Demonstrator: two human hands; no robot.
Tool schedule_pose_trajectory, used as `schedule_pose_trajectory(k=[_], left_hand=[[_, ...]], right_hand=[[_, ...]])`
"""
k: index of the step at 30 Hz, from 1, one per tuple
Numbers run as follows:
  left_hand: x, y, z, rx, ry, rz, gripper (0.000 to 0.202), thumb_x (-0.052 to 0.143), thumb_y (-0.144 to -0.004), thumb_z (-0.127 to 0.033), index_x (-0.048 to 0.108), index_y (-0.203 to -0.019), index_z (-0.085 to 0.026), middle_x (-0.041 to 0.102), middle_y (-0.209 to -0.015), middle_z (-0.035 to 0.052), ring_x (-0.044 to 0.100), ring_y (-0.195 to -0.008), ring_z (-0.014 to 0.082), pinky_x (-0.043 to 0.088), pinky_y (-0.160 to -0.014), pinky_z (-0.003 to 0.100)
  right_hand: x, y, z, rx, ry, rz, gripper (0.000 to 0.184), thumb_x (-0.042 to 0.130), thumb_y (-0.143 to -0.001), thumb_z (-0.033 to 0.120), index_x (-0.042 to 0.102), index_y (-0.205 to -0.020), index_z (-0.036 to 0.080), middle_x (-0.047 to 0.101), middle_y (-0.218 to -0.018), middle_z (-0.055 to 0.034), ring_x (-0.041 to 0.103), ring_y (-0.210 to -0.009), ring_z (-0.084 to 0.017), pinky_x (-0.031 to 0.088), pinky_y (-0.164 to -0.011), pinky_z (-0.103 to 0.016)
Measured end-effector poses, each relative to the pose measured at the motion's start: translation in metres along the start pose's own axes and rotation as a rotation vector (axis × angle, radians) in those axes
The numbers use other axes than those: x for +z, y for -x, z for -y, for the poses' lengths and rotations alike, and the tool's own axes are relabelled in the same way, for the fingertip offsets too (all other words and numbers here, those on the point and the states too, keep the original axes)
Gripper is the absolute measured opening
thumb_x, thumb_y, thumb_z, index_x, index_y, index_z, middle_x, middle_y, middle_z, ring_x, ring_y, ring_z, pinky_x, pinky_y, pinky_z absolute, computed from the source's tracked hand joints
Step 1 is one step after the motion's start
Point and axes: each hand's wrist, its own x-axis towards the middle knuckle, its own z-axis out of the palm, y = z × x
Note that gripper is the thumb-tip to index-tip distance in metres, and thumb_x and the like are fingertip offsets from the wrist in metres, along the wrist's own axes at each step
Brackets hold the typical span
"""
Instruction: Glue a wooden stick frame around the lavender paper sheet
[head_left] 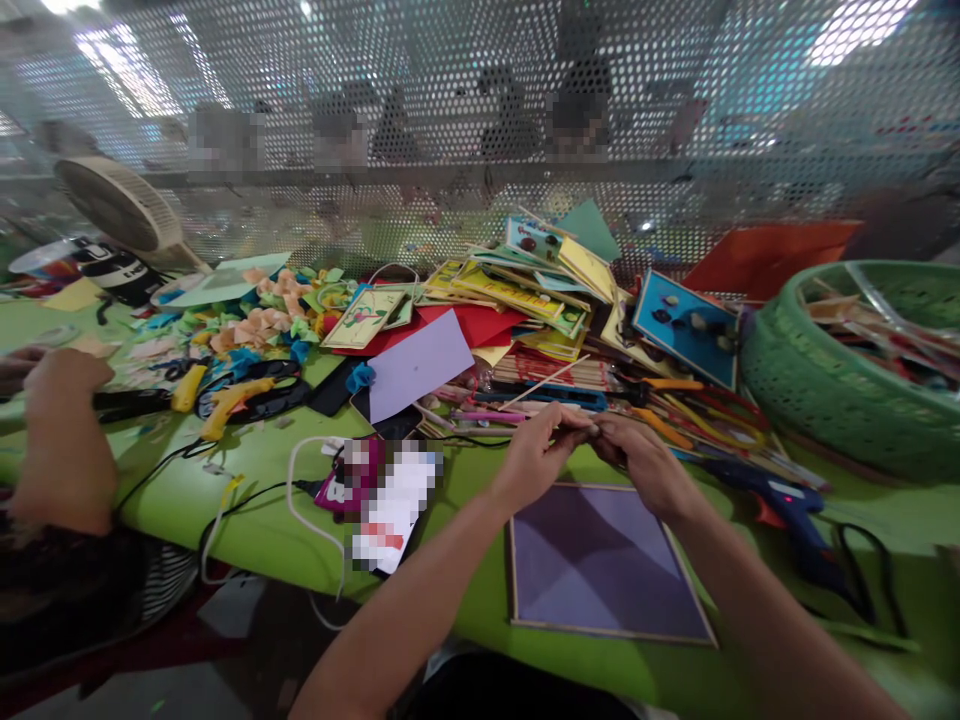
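Note:
Both hands meet above the far edge of a purple panel (600,570) edged with thin wooden strips, lying flat on the green table. My left hand (541,450) has its thumb and fingers pinched together. Its fingertips touch those of my right hand (643,458), which is closed in a pinch too. Whatever sits between the fingertips is too small and covered to make out. Just behind the hands lie a thin wooden stick (546,382) and a heap of sticks and tools. A blue glue gun (799,520) rests to the right of the panel.
At right stands a green basket (825,400) of scraps. Framed cards (517,290) pile up at the back before a perforated metal screen. A phone (397,510) and cables lie left of the panel. A co-worker's arm (67,430) rests at far left, near yellow glue guns (232,405).

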Motion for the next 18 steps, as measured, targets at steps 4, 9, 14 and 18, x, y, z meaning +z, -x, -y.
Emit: schedule_pose_trajectory(k=[4,9,14,18], left_hand=[[0.004,-0.003,-0.002,-0.135,0.188,-0.055,0.033,0.08,-0.083,-0.046,0.066,-0.091,-0.017,0.071,-0.095,0.0055,0.065,-0.091,0.0168,0.05,-0.089,0.033],[0.005,-0.006,-0.007,-0.369,0.505,-0.18,0.049,0.092,-0.067,-0.047,0.063,-0.091,-0.016,0.071,-0.086,0.0018,0.065,-0.076,0.0134,0.053,-0.079,0.031],[-0.001,-0.008,-0.008,-0.406,0.533,-0.253,0.05,0.095,-0.063,-0.045,0.064,-0.091,-0.016,0.073,-0.087,0.0015,0.067,-0.075,0.0129,0.052,-0.075,0.028],[-0.005,-0.011,-0.003,-0.378,0.555,-0.294,0.049,0.096,-0.06,-0.044,0.068,-0.089,-0.015,0.073,-0.087,0.0013,0.066,-0.069,0.0107,0.052,-0.072,0.028]], right_hand=[[0.002,0.002,0.0,-0.013,-0.017,-0.032,0.038,0.049,-0.09,0.042,0.037,-0.058,0.025,0.038,-0.059,0.0018,0.035,-0.056,-0.015,0.032,-0.055,-0.033],[0.0,0.002,0.005,-0.005,0.011,-0.062,0.035,0.055,-0.09,0.044,0.053,-0.062,0.023,0.049,-0.06,0.0006,0.04,-0.057,-0.015,0.033,-0.055,-0.032],[-0.01,0.004,0.014,-0.009,0.086,-0.142,0.022,0.063,-0.087,0.043,0.072,-0.081,0.023,0.069,-0.079,-0.0031,0.051,-0.065,-0.016,0.039,-0.058,-0.03],[0.006,0.023,0.037,-0.112,0.136,0.071,0.033,0.061,-0.092,0.043,0.069,-0.068,0.022,0.063,-0.069,-0.002,0.053,-0.067,-0.016,0.04,-0.062,-0.03]])
